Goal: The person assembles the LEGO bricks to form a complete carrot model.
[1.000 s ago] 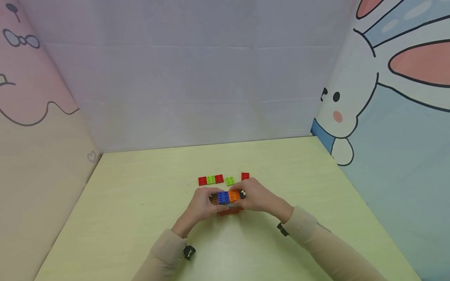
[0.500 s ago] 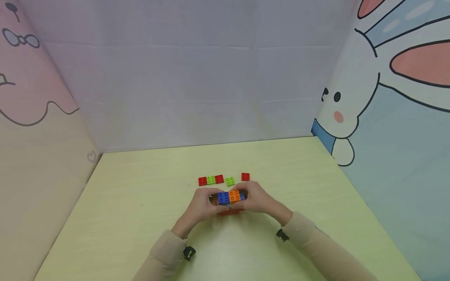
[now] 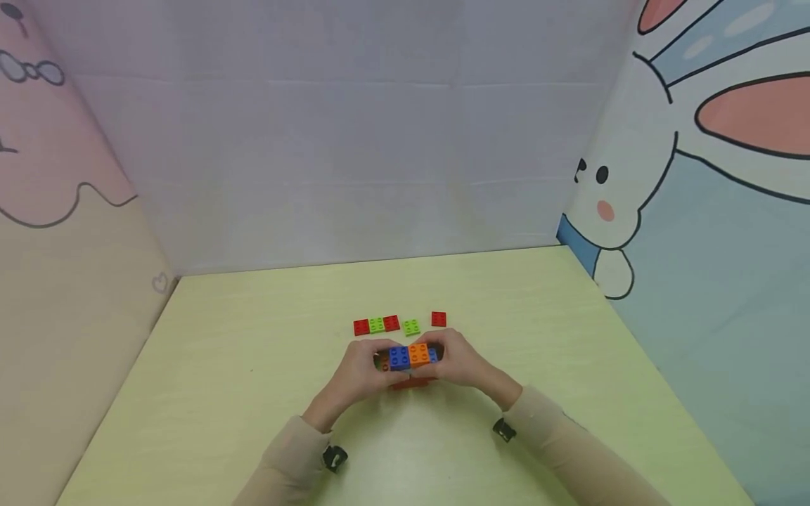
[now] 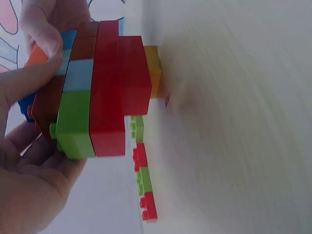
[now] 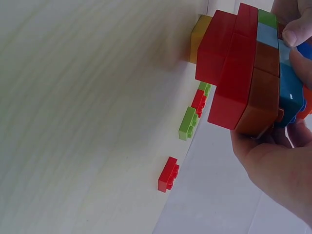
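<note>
Left of lower centre in the frame, my left hand grips (image 3: 356, 371) one end of the multicoloured stack of studded hard-plastic bricks (image 3: 410, 358), thumb nearside. The stack, at lower centre, should feel light, stiff and a little slippery; its seams could part, so I'd pinch the broad faces. Right of it, my right hand (image 3: 462, 362) grips the other end, half-closed.

Plain beige sleeves (image 3: 572, 450) showing along bottom of head view; small black devices (image 3: 504, 429) protruding beside cuffs (image 3: 534, 412).
</note>
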`<action>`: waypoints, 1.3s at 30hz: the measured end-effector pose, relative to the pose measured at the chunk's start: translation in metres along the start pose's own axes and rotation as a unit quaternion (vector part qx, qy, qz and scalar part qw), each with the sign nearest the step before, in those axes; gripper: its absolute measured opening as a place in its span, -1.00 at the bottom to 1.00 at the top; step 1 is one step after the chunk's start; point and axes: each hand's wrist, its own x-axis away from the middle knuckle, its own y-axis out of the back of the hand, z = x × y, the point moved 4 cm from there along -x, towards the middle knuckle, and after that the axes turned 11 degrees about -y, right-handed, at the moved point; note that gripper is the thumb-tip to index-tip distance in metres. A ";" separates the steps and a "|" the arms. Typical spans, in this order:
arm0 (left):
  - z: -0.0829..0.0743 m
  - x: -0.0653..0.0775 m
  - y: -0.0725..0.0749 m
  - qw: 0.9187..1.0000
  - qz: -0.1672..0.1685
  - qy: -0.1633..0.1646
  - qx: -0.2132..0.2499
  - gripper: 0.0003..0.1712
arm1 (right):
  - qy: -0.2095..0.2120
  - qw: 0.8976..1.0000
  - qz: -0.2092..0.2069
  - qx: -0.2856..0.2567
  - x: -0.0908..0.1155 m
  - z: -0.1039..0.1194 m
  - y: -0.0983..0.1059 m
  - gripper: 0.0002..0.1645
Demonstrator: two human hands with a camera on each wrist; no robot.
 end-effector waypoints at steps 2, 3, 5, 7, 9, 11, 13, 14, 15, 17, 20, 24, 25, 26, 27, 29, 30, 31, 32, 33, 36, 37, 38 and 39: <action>0.002 -0.001 0.004 0.999 -0.012 -0.012 0.032 -0.44 | -0.001 1.000 -0.001 0.003 0.000 0.001 0.000 -0.62; 0.003 -0.002 0.007 0.999 -0.023 -0.015 0.044 -0.41 | 0.000 1.000 -0.001 0.003 0.000 0.001 0.000 -0.62; 0.008 -0.004 0.015 0.997 -0.054 -0.020 0.059 -0.43 | 0.000 1.000 -0.003 0.007 0.000 0.001 -0.001 -0.62; 0.015 -0.008 0.024 0.994 -0.091 -0.019 0.048 -0.53 | -0.004 1.000 -0.004 0.007 0.000 0.000 -0.001 -0.60; 0.024 -0.011 0.033 0.993 -0.119 -0.009 0.006 -0.61 | -0.013 1.000 -0.003 0.005 -0.001 -0.002 -0.002 -0.59; 0.034 -0.013 0.040 0.991 -0.131 0.006 -0.039 -0.67 | -0.019 1.000 -0.003 0.006 -0.001 -0.003 -0.002 -0.58; 0.044 -0.015 0.044 0.988 -0.126 0.028 -0.079 -0.64 | -0.025 1.000 -0.001 0.005 -0.002 -0.004 -0.003 -0.57; 0.049 -0.017 0.045 0.988 -0.119 0.038 -0.094 -0.60 | -0.025 1.000 0.000 0.005 -0.002 -0.004 -0.003 -0.56; 0.053 -0.018 0.045 0.987 -0.109 0.047 -0.109 -0.56 | -0.024 1.000 0.001 0.005 -0.002 -0.004 -0.003 -0.55; 0.062 -0.021 0.044 0.986 -0.089 0.064 -0.127 -0.47 | -0.022 1.000 0.001 0.006 -0.002 -0.004 -0.003 -0.54; 0.071 -0.025 0.040 0.984 -0.067 0.077 -0.144 -0.40 | -0.022 1.000 -0.002 0.009 -0.002 -0.004 -0.002 -0.54; 0.077 -0.028 0.035 0.983 -0.051 0.087 -0.156 -0.39 | -0.025 1.000 -0.004 0.009 -0.001 -0.004 -0.003 -0.54; 0.077 -0.028 0.034 0.982 -0.049 0.088 -0.158 -0.39 | -0.026 1.000 -0.003 0.009 -0.001 -0.005 -0.004 -0.55; 0.077 -0.028 0.034 0.982 -0.048 0.090 -0.157 -0.39 | -0.028 1.000 -0.003 0.009 0.000 -0.005 -0.004 -0.55; 0.079 -0.028 0.032 0.982 -0.046 0.091 -0.159 -0.39 | -0.030 1.000 -0.002 0.008 0.000 -0.006 -0.005 -0.55; 0.081 -0.028 0.031 0.981 -0.044 0.099 -0.158 -0.38 | -0.030 1.000 -0.001 0.008 0.001 -0.006 -0.006 -0.56; 0.082 -0.028 0.030 0.981 -0.043 0.104 -0.157 -0.38 | -0.029 1.000 0.000 0.008 0.001 -0.007 -0.006 -0.56; 0.083 -0.028 0.029 0.981 -0.041 0.109 -0.153 -0.37 | -0.027 1.000 0.000 0.008 0.001 -0.007 -0.006 -0.56; 0.084 -0.028 0.029 0.981 -0.040 0.117 -0.149 -0.36 | -0.026 1.000 0.000 0.008 0.002 -0.007 -0.006 -0.56; 0.086 -0.029 0.028 0.981 -0.038 0.122 -0.147 -0.35 | -0.026 1.000 0.000 0.007 0.002 -0.007 -0.006 -0.56; 0.087 -0.029 0.026 0.980 -0.036 0.135 -0.140 -0.33 | -0.023 1.000 0.001 0.006 0.002 -0.008 -0.006 -0.55; 0.088 -0.029 0.025 0.980 -0.035 0.136 -0.139 -0.33 | -0.024 1.000 0.002 0.006 0.002 -0.008 -0.006 -0.55; 0.088 -0.029 0.024 0.980 -0.034 0.137 -0.140 -0.33 | -0.027 1.000 0.002 0.006 0.002 -0.009 -0.006 -0.55; 0.089 -0.029 0.024 0.980 -0.034 0.136 -0.141 -0.33 | -0.027 1.000 0.003 0.007 0.002 -0.009 -0.006 -0.55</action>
